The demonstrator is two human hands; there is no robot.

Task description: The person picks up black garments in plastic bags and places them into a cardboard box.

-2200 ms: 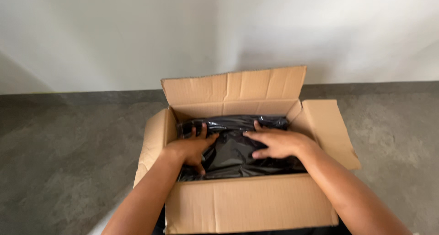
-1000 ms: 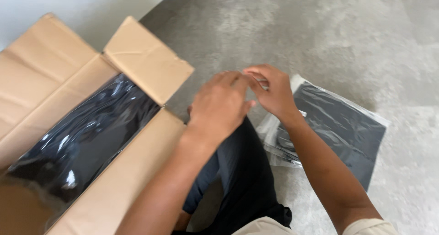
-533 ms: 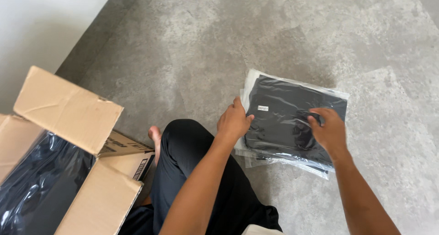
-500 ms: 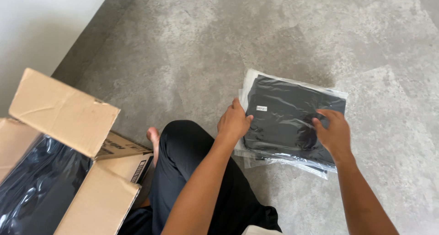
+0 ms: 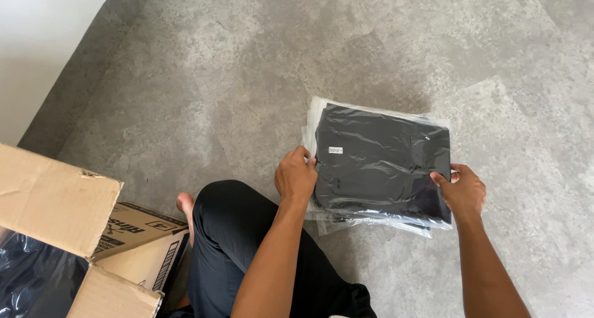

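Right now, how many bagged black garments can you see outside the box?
At least 2: the top packet, held by the left hand and right hand, and another under it, only its plastic edges showing. More may be hidden in the stack.

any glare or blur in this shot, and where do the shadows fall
Head view: sharp throughout, no motion blur; soft daylight glare streaks the clear plastic over the dark folded garment held by the left hand and right hand; a faint shadow lies on the concrete floor under the packets; the cardboard box interior is dim.

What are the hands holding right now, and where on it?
Left hand and right hand grip the clear-bagged black garment by its opposite side edges.
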